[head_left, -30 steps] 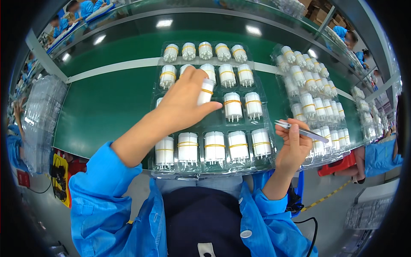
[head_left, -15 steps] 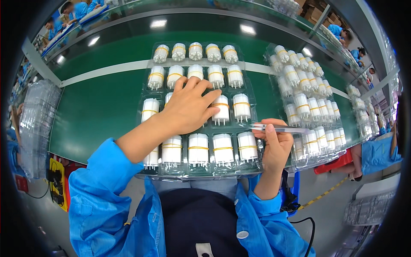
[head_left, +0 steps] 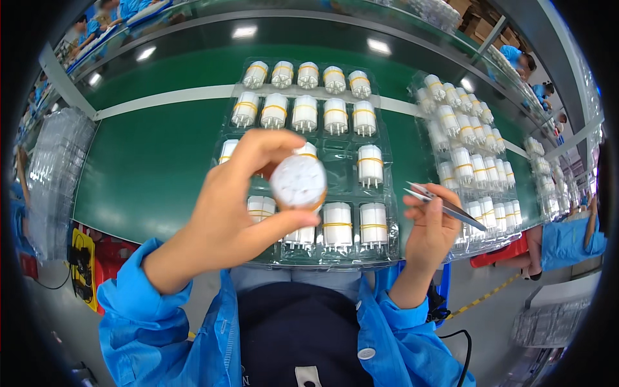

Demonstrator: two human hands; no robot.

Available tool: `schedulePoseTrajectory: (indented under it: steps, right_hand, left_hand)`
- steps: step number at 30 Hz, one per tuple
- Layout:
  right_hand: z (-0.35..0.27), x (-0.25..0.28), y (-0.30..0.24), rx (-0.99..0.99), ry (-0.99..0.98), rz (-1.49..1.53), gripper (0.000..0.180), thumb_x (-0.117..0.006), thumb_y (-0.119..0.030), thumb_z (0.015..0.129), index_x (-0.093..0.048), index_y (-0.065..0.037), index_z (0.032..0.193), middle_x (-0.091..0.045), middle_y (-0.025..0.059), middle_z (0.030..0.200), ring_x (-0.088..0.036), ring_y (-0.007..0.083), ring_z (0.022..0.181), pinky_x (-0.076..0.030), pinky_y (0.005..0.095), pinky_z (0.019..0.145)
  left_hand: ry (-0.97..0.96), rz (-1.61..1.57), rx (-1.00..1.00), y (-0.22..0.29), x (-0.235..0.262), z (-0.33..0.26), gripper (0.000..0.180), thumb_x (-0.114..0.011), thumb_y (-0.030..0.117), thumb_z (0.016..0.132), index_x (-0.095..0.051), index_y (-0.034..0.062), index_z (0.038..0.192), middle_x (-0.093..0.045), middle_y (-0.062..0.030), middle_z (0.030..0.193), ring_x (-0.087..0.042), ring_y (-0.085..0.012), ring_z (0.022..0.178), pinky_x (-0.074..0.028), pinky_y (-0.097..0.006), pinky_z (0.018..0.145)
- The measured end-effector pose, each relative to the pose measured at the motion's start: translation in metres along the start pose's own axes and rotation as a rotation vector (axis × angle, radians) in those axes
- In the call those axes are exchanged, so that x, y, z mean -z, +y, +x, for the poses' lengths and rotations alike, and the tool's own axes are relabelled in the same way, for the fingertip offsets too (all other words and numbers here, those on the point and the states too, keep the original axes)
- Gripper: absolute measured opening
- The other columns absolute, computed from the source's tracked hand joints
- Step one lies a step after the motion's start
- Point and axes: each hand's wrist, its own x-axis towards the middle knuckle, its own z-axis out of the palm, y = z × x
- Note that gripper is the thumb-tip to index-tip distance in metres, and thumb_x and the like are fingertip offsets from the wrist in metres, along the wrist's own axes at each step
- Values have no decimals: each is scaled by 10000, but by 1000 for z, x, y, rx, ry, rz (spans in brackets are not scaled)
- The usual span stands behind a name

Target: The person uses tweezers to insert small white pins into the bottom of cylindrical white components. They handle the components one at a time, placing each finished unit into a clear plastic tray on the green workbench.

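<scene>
My left hand (head_left: 235,203) has its thumb and fingers closed around a white cylinder (head_left: 299,180), lifted above the tray. The cylinder's round end faces up; blur hides its detail, and a bit of yellow band shows at its lower edge. Below it lies a clear plastic tray (head_left: 338,169) with rows of similar white pronged cylinders, each with a yellow band. One pocket in its third row is vacant. To the right of that tray, my right hand (head_left: 431,226) grips metal tweezers (head_left: 454,211), their tips apart and pointing left, touching nothing.
More white cylinders (head_left: 462,161) stand in layered clear trays on the right. Stacked clear trays (head_left: 61,180) rise at the left end of the green table (head_left: 155,161). Metal rails frame the far side, with other people in blue (head_left: 516,58) beyond.
My left hand has taken a cylinder out of the tray's third row and brought it up toward me, end turned upward. My right hand has shifted slightly right, with the tweezers now slanting down rightward.
</scene>
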Motion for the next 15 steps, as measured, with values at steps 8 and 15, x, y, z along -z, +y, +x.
schedulePoseTrajectory:
  steps: [8, 15]
  right_hand:
    - [-35, -64, -46, 141, -356, 243, 282, -698, -189, 906, -620, 52, 1029, -674, 234, 997, -692, 221, 789, -554, 271, 644]
    - [-43, -88, -49, 73, -622, 110, 225, -754, -49, 798, -688, 36, 996, -729, 155, 964, -693, 240, 868, -541, 318, 766]
  left_hand:
    - [218, -11, 141, 21, -11, -64, 578, -806, 20, 696, -606, -5, 1238, -569, -145, 1096, -568, -207, 950, -487, -299, 797]
    - [335, -81, 155, 13, -37, -77, 627, -727, -59, 725, -541, -11, 1322, -440, -151, 1116, -508, -237, 992, -468, -297, 819]
